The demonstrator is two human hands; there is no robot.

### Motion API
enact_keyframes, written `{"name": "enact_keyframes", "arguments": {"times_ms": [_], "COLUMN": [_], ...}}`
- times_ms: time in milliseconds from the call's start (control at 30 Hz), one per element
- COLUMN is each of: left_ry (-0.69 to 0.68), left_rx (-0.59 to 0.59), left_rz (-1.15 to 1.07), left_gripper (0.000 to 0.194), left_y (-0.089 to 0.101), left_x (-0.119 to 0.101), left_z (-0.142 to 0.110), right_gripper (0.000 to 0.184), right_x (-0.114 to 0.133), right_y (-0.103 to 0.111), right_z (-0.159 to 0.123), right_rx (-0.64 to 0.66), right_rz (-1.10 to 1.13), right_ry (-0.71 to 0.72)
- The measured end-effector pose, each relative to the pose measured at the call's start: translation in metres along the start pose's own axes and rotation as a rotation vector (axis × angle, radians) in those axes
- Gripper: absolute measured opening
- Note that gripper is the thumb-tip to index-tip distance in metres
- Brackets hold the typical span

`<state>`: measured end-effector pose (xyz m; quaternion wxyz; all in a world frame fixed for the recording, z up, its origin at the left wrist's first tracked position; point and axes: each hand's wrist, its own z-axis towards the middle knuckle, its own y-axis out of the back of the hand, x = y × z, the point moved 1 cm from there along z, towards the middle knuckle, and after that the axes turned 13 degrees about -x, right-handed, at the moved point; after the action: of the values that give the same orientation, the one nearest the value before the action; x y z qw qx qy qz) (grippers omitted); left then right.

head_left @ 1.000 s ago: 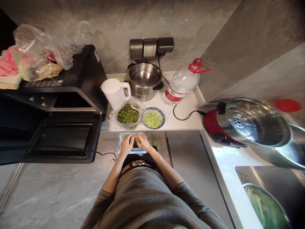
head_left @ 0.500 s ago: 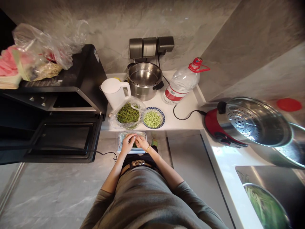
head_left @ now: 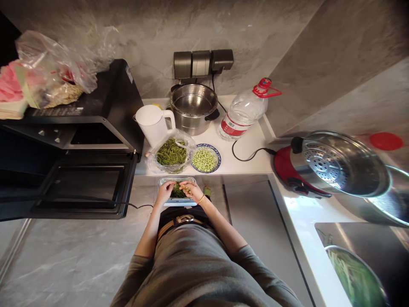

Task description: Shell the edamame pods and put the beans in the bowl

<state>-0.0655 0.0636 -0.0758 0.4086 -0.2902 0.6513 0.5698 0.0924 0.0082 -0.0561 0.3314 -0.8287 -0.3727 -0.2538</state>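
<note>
My left hand [head_left: 164, 192] is over the left side of a light-coloured bin [head_left: 180, 204], its thumb and fingers pinched together. Whatever may be between those fingertips is too small to make out. To its right, my right hand [head_left: 192, 192] is partly curled around small yellow-green soybeans, with its fingertips pointing towards the left hand. Dark green empty-looking pods [head_left: 178, 191] lie in the bin between the hands. Just beyond, on the counter, a clear plastic bag [head_left: 153, 164] holds green soybean pods [head_left: 171, 152]. Beside it, shelled green soybeans [head_left: 204, 159] fill a blue-rimmed plate [head_left: 219, 156].
A white jug [head_left: 151, 121], a steel pot [head_left: 194, 121] and a large water bottle [head_left: 244, 115] stand behind. On the left, an oven's door [head_left: 86, 183] hangs down. A red electric cooker [head_left: 283, 166] and a sink [head_left: 345, 232] are at right.
My hands have moved apart from touching each other, the left going left and the right slightly right. The pods in the bin now show between them.
</note>
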Motion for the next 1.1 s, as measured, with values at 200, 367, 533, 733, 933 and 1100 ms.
{"name": "enact_keyframes", "arguments": {"times_ms": [200,367,533,733,933,1100], "left_ry": [-0.070,-0.056,0.014,0.038,0.004,-0.004], "left_rx": [-0.027,-0.207,-0.206,-0.166,-0.197,-0.199], "left_rz": [0.154,0.323,0.467,0.493,0.325,0.071], "left_gripper": [0.022,0.033,0.034,0.023,0.020,0.019], "left_y": [-0.001,0.000,-0.001,0.005,0.018,0.016], "left_x": [-0.017,-0.035,-0.036,-0.033,-0.035,-0.045], "left_z": [0.037,0.114,0.160,0.172,0.158,0.119], "right_gripper": [0.011,0.021,0.022,0.040,0.041,0.033], "right_x": [0.004,-0.006,-0.014,-0.018,-0.015,0.001], "right_y": [0.006,0.007,0.003,0.001,-0.004,-0.007], "right_z": [0.003,0.007,0.015,0.019,0.016,0.008], "right_rx": [-0.023,-0.062,-0.128,-0.163,-0.096,0.011], "right_rz": [0.148,0.086,-0.031,-0.095,-0.027,0.097], "right_ry": [-0.062,-0.067,-0.055,-0.008,-0.079,-0.187]}}
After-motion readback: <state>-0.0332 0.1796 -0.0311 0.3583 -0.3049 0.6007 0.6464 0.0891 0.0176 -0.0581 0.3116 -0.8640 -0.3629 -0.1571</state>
